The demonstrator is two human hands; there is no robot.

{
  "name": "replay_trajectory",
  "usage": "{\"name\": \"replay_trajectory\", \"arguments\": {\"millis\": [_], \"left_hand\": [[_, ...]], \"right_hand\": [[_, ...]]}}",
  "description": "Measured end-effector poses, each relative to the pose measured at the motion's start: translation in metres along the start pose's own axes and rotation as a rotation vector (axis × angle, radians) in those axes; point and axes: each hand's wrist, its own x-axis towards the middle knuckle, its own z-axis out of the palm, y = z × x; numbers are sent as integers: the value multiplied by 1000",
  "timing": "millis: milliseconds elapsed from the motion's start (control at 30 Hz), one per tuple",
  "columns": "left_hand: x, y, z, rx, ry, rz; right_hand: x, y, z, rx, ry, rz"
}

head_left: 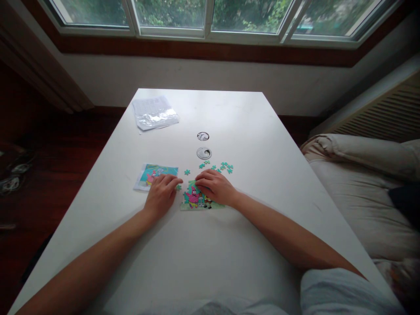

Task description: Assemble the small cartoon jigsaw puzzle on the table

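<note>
Puzzle: just below frame centre, part-built, pink figure on teal and green, left edge knobbly.
Loose pieces: teal-green, above it.
Right hand: over puzzle; grip hidden, cannot tell.
Left hand: over picture card; grip likewise unclear.

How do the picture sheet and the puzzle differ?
The picture sheet has straight edges; the puzzle has a jagged left side. The left hand partly covers the picture sheet, the right hand the puzzle. Both show a pink cartoon figure.
</note>
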Motion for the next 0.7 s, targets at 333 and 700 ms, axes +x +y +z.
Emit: {"name": "replay_trajectory", "arguments": {"millis": [333,700], "left_hand": [[2,-1,2,39,-29,-31],[0,-5,5,-33,35,-18]], "right_hand": [[-1,-1,0,-11,-21,15],[-3,-4,3,-37,-41,-13]]}}
